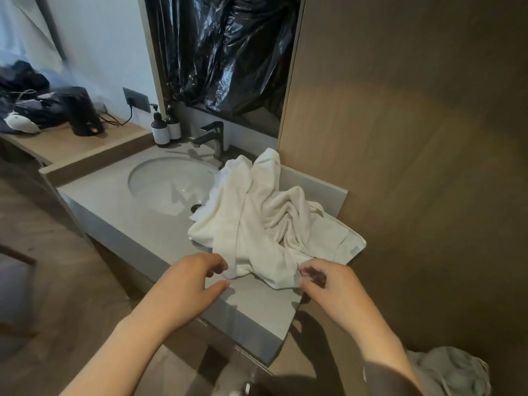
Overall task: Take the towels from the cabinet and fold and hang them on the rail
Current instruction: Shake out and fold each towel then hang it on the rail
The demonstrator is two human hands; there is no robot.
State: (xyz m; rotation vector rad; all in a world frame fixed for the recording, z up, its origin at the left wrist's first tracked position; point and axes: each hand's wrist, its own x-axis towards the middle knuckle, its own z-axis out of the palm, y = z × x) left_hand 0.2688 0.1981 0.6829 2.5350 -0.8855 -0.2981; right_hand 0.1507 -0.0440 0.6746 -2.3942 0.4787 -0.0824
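Reaching toward the near hem of the white towels (265, 221), both hands sit at the front of the grey vanity counter (143, 224), just on the near side of the sink basin (168, 184). The left hand (197, 277) is loosely spread, thumb out, fingertips at the hem and gripping nothing. The right hand (323, 284) has its fingers curled in at the hem; whether it has pinched the cloth is too blurred to tell.

The towels lie in a crumpled heap right of the basin, one fold drooping over its rim, so they seem already out of the cabinet and folding looks barely begun. The next move likely calls for finding two corners, lifting and shaking one towel free of the tangle.

A bundle of grey cloth (448, 370) sits low, near and right of the basin. Behind the basin stand a faucet (213, 135) and two pump bottles (160, 130), which a swung towel could knock. Farther left is a black kettle (81, 111); above hangs black plastic sheeting (225, 52). No rail is in view.
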